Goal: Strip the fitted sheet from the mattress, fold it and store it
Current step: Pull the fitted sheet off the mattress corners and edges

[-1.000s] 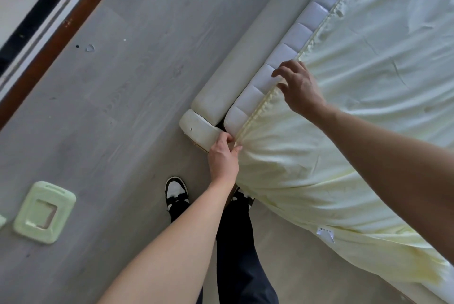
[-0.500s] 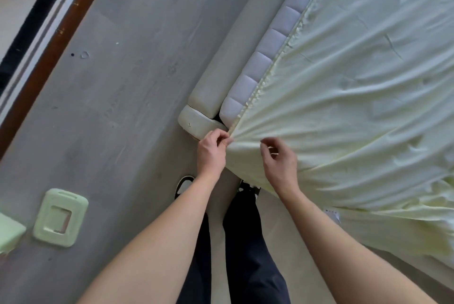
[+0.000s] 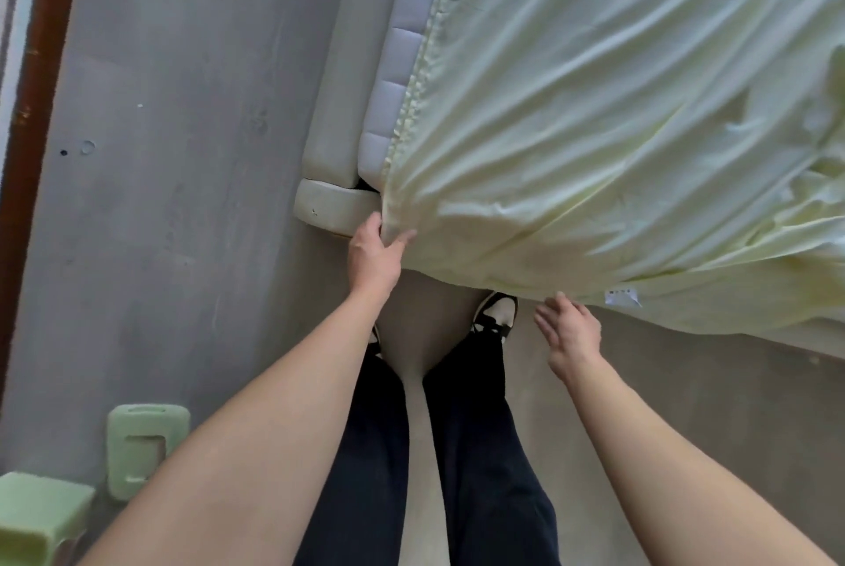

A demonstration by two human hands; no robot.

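Sheet (image 3: pixel 617 144) corner gripped in the left hand (image 3: pixel 372 257) to free it from the mattress (image 3: pixel 402 48); right hand (image 3: pixel 569 330), fingers loose, reaches for the hem

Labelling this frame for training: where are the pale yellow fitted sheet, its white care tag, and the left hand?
Pale yellow fitted sheet (image 3: pixel 594 131), head view, mid-fabric.
White care tag (image 3: pixel 622 296), head view, centre.
Left hand (image 3: pixel 375 257), head view, back.

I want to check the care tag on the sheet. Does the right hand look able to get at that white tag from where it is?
Probably yes. The right hand hovers open just below the fitted sheet hem, and the white tag hangs on that same edge just beside its fingertips, with nothing between them.
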